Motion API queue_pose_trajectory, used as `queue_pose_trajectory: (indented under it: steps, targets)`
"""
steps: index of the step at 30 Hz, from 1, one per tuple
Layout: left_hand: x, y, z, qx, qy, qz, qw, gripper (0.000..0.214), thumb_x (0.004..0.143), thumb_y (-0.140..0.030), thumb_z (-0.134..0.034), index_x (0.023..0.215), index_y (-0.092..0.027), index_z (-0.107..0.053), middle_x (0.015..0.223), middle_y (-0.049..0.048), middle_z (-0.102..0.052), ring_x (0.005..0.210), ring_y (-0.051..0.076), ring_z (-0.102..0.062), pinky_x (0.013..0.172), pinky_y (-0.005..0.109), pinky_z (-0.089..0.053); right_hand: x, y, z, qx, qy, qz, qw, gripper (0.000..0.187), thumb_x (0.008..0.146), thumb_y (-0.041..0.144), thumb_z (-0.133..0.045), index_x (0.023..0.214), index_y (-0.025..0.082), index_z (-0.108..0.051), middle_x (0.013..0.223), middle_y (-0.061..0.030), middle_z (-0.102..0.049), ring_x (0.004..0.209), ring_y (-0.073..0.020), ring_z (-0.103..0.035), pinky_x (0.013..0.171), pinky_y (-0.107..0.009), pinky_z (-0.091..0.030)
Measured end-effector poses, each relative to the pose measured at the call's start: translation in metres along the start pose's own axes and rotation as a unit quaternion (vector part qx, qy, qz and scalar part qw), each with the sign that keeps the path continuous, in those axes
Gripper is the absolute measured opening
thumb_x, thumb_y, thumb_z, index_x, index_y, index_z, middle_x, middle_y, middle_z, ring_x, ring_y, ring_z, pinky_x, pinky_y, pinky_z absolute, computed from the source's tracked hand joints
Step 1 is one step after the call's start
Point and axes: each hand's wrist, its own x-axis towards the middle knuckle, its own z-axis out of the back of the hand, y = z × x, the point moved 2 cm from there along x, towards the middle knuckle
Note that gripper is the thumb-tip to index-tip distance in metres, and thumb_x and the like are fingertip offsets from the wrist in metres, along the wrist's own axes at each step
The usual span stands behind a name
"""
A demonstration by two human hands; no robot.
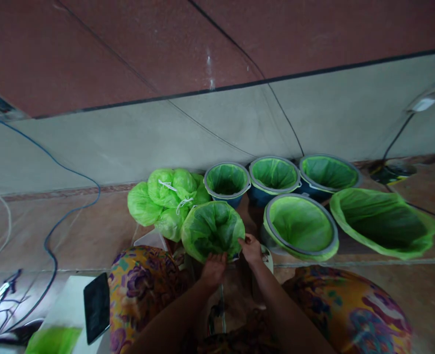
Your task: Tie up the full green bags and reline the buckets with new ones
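Observation:
A small bucket lined with a green plastic bag (212,230) sits right in front of me on the floor. My left hand (213,269) grips the near edge of the bag at the rim, fingers curled. My right hand (251,249) pinches the bag's edge on the right side of the rim. The bucket under the liner is mostly hidden.
Several other buckets lined with green bags (300,225) stand to the right and behind, by the wall. A pile of tied green bags (164,200) lies at the left. A dark phone (97,307) rests on a white box at lower left. Cables run along the floor at left.

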Motion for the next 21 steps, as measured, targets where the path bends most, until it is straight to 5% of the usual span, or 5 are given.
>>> queue_pose_trajectory:
  steps: [5, 10, 15, 18, 21]
  targets:
    - [0.003, -0.002, 0.030, 0.337, 0.115, -0.087, 0.930, 0.036, 0.084, -0.010, -0.039, 0.116, -0.014, -0.055, 0.101, 0.0107, -0.064, 0.103, 0.025, -0.054, 0.105, 0.051, -0.024, -0.003, 0.000, 0.004, 0.043, -0.032, -0.029, 0.998, 0.029, 0.056, 0.037, -0.070, 0.073, 0.017, -0.059, 0.061, -0.0005, -0.065, 0.057, -0.0158, -0.060, 0.054, -0.026, -0.045]
    - [0.002, -0.011, 0.075, 0.460, 0.178, -0.109, 0.863, 0.022, 0.081, -0.016, -0.050, 0.097, -0.016, -0.065, 0.114, 0.0130, -0.060, 0.114, 0.029, -0.048, 0.105, 0.058, -0.019, -0.004, 0.001, 0.010, 0.094, -0.073, -0.095, 0.988, 0.030, 0.069, 0.046, -0.059, 0.072, 0.017, -0.055, 0.054, 0.0020, -0.057, 0.042, -0.0101, -0.048, 0.041, -0.022, -0.040]
    - [0.040, -0.041, 0.087, 0.337, 0.163, 0.025, 0.927, 0.053, 0.072, -0.034, -0.064, 0.121, -0.016, -0.056, 0.132, 0.0156, -0.050, 0.118, 0.031, -0.049, 0.097, 0.043, -0.038, -0.006, 0.001, 0.005, 0.128, -0.073, -0.124, 0.981, 0.019, 0.072, 0.034, -0.055, 0.081, 0.017, -0.055, 0.052, 0.0052, -0.052, 0.039, -0.0088, -0.045, 0.040, -0.021, -0.038]
    - [0.074, -0.056, 0.067, 0.195, 0.073, 0.114, 0.971, 0.051, 0.085, -0.039, -0.047, 0.129, -0.013, -0.048, 0.128, 0.0131, -0.055, 0.117, 0.023, -0.052, 0.099, 0.031, -0.038, -0.006, -0.001, 0.001, 0.132, -0.067, -0.118, 0.982, 0.021, 0.069, 0.032, -0.055, 0.082, 0.016, -0.056, 0.052, 0.0044, -0.053, 0.040, -0.0103, -0.047, 0.040, -0.022, -0.039]
    - [0.094, -0.060, 0.039, 0.162, 0.066, 0.127, 0.976, 0.047, 0.089, -0.038, -0.042, 0.125, -0.009, -0.050, 0.117, 0.0132, -0.063, 0.108, 0.019, -0.058, 0.091, 0.026, -0.043, -0.002, -0.001, 0.001, 0.124, -0.062, -0.093, 0.986, 0.026, 0.065, 0.032, -0.057, 0.084, 0.015, -0.058, 0.058, 0.0014, -0.058, 0.044, -0.0122, -0.051, 0.043, -0.024, -0.042]
